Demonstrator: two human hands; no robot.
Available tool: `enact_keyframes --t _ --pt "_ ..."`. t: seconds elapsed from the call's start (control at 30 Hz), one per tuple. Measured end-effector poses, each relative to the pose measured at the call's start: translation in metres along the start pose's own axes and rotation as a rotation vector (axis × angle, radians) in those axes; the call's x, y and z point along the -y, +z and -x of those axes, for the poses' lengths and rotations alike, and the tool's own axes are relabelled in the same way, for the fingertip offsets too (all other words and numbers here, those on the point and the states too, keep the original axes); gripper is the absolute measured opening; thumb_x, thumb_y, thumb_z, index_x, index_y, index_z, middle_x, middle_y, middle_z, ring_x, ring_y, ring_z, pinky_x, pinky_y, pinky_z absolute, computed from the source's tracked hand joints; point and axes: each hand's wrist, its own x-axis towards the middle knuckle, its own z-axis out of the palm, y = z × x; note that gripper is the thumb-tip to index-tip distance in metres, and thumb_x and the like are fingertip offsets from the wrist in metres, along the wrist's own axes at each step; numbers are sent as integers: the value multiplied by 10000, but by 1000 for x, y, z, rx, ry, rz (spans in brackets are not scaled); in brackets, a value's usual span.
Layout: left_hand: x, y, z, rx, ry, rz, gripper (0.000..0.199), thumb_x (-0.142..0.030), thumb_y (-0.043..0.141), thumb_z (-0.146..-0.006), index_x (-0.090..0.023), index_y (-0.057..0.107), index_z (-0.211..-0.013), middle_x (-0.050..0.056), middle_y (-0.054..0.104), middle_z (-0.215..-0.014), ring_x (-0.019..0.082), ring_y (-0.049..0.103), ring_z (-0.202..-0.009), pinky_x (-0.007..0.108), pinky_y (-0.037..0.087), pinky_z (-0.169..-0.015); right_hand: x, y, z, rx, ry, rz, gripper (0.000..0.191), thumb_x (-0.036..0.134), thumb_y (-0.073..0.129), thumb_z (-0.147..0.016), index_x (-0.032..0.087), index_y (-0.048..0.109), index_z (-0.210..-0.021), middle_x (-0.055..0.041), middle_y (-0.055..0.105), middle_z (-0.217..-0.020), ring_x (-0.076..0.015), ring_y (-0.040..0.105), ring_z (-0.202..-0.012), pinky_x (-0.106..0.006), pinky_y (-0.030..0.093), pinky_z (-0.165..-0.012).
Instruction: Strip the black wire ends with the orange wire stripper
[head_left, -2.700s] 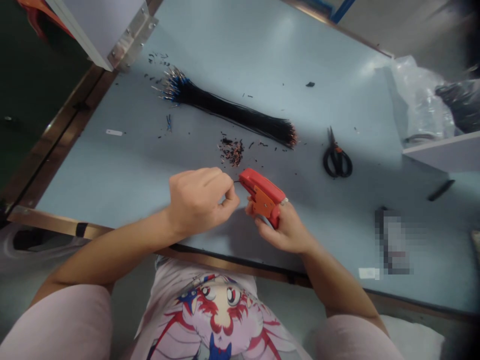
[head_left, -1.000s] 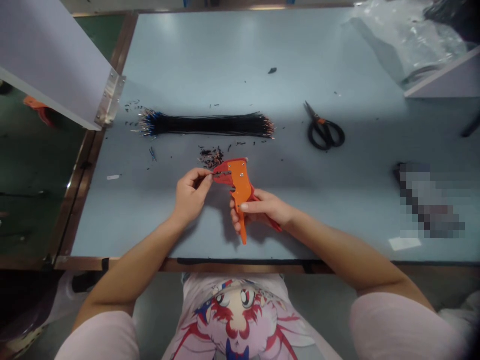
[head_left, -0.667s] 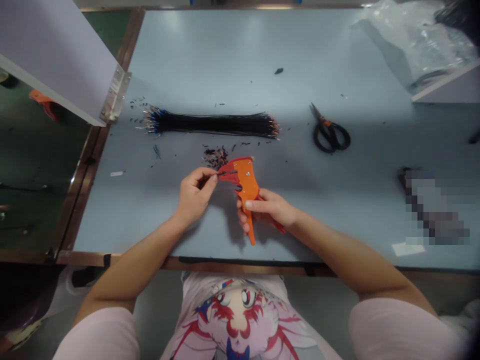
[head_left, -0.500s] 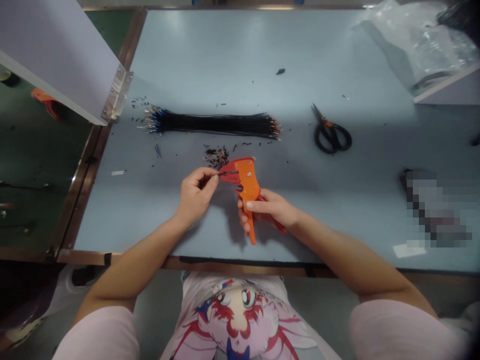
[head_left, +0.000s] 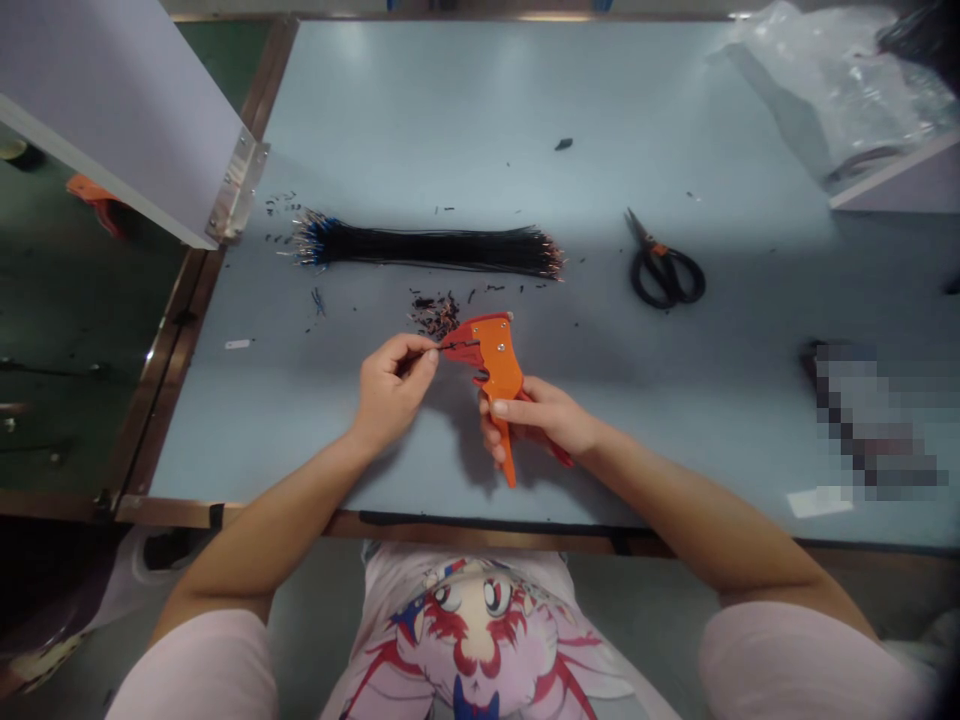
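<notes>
Okay, tool: orange wire stripper [head_left: 499, 365], over the bench [head_left: 525, 150], long axis near upright, nose pointing left, handles down toward bench edge
right hand [head_left: 544, 415]: grip clamped round stripper handles
left hand [head_left: 394, 392]: grip pinched together on short black wire [head_left: 459, 345], end in stripper nose
nearby: black wire bundle [head_left: 427, 250], wire scraps [head_left: 433, 315]

Fingers of the left hand [head_left: 394, 395] hide one end of a thin wire [head_left: 459, 345], its other end lost inside the jaws of an orange wire stripper [head_left: 499, 365]; the tool's lower handle disappears behind the right hand [head_left: 536, 420]; a heap of bits [head_left: 433, 315] on the tabletop [head_left: 480, 120] is too small to identify; a pixelated object [head_left: 874, 420] is blurred beyond recognition; a plastic bag [head_left: 832, 85] runs off the top edge; a white panel [head_left: 112, 110] partly hides an orange object [head_left: 94, 188].
</notes>
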Motion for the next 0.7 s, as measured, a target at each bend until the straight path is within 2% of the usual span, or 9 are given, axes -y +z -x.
enact_keyframes --t 0.33,0.7 --pt "-3 -1 1 -5 17 -32 96 -249 580 -786 -175 641 -789 -3 621 -688 90 525 -604 206 422 -575 1 2 1 -15 -14 16 246 350 654 -808 132 540 -821 -12 600 -648 -143 624 -552 -326 579 -574" --pt "-14 -6 1 18 62 -79 81 -217 568 -777 -175 632 -753 -14 607 -639 90 519 -565 201 401 -542 -3 6 1 -30 -51 131 310 396 628 -815 145 500 -685 -1 574 -531 -122 569 -433 -232 490 -406"
